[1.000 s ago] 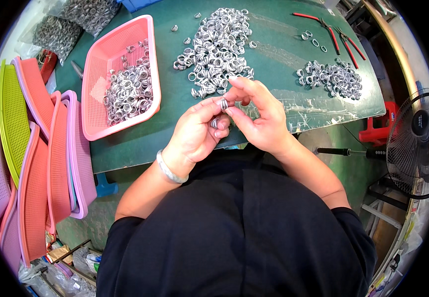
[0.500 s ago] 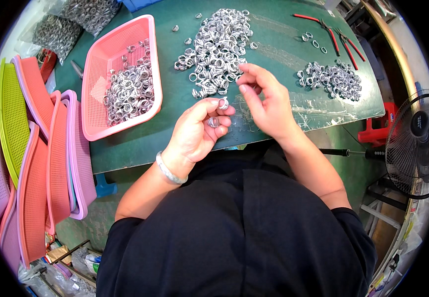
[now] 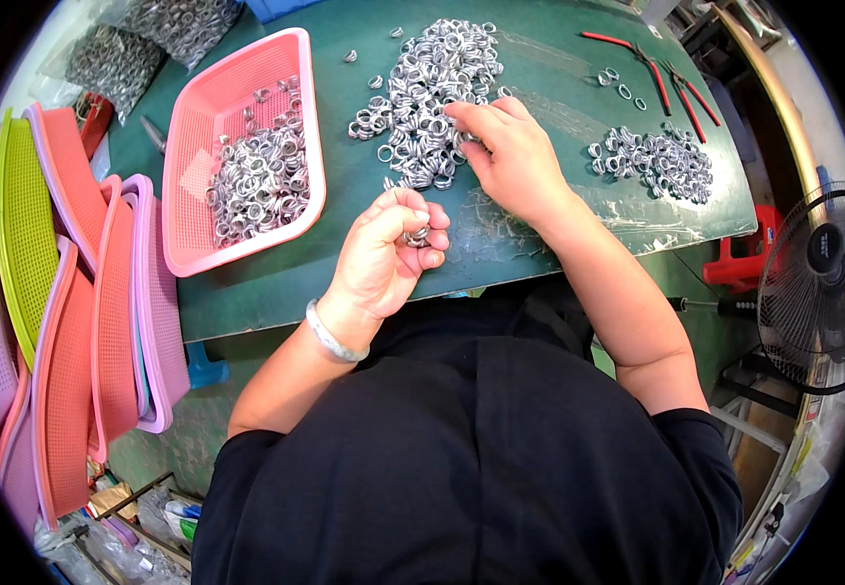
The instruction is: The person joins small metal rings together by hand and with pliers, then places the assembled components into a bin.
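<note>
Head view looks down on a green table (image 3: 345, 263) where a person in a black top works with metal rings. Left hand (image 3: 384, 258) is raised just above the near table edge, fingers curled in, pinching a small ring (image 3: 416, 236) between thumb and fingertips; a pale bracelet (image 3: 330, 333) circles that wrist. Right hand (image 3: 512, 156) reaches forward, palm down, with fingers spread and resting on the near right side of the ring pile (image 3: 432, 97) at the table's middle; whether it grips a ring there cannot be told, since the fingertips are lost among the metal. A few loose rings lie scattered just beyond and left of the pile. Left of the pile sits a pink tray (image 3: 198, 210) with a smaller heap of rings inside it. Right of the right hand, well apart from the main pile, lies a second heap (image 3: 658, 161), and beyond it red-handled pliers (image 3: 652, 68) lie on the table. Stacked pink, orange and green trays (image 3: 72, 292) lean at the far left off the table. Clear bags of rings (image 3: 150, 34) lie at the table's far left corner. A fan (image 3: 812, 278) stands at the right, with a red stool (image 3: 739, 268) beside it under the table's edge.
</note>
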{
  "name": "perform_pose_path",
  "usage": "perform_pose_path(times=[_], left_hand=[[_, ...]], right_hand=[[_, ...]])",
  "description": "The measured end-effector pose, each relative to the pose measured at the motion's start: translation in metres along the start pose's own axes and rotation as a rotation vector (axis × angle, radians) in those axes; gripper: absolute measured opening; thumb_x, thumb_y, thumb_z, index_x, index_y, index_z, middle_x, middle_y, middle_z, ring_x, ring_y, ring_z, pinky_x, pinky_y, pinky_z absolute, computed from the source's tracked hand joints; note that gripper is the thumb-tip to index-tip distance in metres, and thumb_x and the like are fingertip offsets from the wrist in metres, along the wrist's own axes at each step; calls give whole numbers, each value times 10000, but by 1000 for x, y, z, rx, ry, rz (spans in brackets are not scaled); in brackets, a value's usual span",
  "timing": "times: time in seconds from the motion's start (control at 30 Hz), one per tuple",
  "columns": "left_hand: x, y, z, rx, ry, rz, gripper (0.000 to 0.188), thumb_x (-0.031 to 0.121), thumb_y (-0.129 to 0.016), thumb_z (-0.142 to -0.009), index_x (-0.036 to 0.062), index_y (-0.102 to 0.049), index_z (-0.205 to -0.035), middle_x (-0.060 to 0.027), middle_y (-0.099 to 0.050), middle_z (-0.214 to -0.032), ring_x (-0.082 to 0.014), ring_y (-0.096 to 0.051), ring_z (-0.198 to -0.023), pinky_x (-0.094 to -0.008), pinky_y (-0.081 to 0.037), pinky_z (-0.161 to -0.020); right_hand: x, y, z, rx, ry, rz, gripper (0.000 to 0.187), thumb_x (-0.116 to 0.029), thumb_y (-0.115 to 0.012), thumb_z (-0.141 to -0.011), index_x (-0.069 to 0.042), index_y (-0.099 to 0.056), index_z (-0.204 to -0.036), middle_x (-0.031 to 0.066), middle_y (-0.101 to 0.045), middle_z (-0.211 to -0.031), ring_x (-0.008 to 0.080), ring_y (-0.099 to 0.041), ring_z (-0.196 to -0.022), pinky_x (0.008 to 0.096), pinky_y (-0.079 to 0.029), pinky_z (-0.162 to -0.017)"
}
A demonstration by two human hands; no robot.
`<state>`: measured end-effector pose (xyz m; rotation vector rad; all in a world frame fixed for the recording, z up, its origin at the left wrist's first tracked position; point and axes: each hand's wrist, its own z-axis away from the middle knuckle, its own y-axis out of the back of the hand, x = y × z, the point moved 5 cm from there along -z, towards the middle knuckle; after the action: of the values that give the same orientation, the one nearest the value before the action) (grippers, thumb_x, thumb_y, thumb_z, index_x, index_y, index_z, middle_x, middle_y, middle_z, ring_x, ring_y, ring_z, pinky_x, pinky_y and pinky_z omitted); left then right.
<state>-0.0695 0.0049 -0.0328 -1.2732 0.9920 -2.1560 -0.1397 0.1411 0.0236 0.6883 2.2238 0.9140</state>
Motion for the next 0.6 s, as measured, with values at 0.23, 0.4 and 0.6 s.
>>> perform_pose_path(times=[0.23,0.4,0.6], left_hand=[[0,-5,1,76,-7,-130,112,66,-513,-829,42,-549,-932,-50,-537,-779,-136,-518,-677,-234,-415,-549],[2,-7,0,100,-78,-227,99,78,-525,-850,49,-555,-939,-5,-512,-698,-84,-484,-599,-201,-374,-501],[3,-10,0,116,-61,-316,85,81,-524,-856,50,-558,-928,14,-461,-608,-68,-425,-517,-189,-333,-452]], right_hand=[[5,4,4,48,-76,-219,324,-8,-587,-735,-72,-571,-1052,73,-592,-776,243,-549,-744,330,-463,-670],[17,2,11,65,-265,-539,293,-11,-578,-761,-65,-580,-1050,75,-602,-790,238,-574,-722,314,-472,-650],[13,7,10,10,-139,-305,323,8,-565,-748,-72,-571,-1061,74,-613,-847,256,-573,-803,333,-467,-717]])
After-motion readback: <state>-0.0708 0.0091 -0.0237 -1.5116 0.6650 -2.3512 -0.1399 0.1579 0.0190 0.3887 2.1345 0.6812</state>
